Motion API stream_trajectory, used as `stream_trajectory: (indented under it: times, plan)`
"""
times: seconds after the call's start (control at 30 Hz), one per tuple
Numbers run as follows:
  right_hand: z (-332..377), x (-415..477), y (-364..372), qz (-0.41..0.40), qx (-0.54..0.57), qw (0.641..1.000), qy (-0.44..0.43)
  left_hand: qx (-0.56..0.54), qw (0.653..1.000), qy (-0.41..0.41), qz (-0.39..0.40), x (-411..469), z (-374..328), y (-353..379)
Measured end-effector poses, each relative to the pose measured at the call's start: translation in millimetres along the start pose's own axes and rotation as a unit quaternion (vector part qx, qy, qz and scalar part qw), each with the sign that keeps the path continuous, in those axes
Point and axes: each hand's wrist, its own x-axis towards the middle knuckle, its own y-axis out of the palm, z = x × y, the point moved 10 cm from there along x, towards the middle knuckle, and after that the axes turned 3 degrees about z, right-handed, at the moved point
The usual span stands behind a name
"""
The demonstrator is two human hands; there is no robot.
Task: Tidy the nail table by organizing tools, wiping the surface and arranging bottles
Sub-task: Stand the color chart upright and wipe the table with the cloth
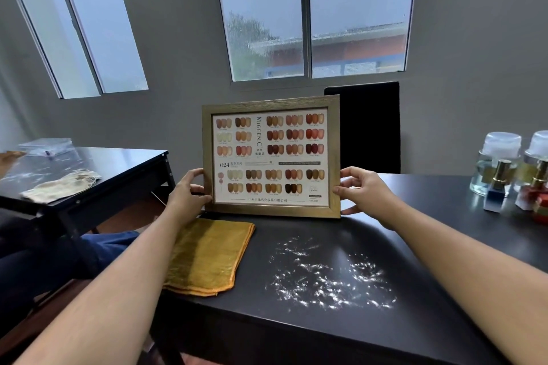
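A framed nail colour chart (271, 157) stands upright on the black nail table (385, 335), facing me. My left hand (188, 194) grips its lower left edge and my right hand (363, 191) grips its lower right edge. A folded yellow cloth (207, 258) lies flat on the table just in front of the frame, to the left. White powdery dust (329, 275) is scattered over the table surface right of the cloth. Several bottles (510, 175) stand grouped at the table's right edge, two with clear caps and smaller ones with gold caps.
A second black table (89, 184) stands to the left with a crumpled pale cloth (60, 185), white smears and a clear plastic box (46, 147) on it. A black chair back (367, 127) rises behind the frame. Windows fill the wall beyond.
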Motion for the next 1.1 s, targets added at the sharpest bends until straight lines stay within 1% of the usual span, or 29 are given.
stream_trajectory:
  times: [0.2,0.67,1.1]
  plan:
    - [-7,1,3,0.016,0.033,0.999,0.010,-0.007,1.000,-0.003,0.000,0,2,2]
    - [-14,5,-2,-0.002,0.025,1.000,0.009,-0.019,1.000,-0.006,-0.006,-1,0,3]
    - [-15,3,1,0.009,0.037,0.999,0.011,-0.011,1.000,-0.001,0.000,1,-3,5]
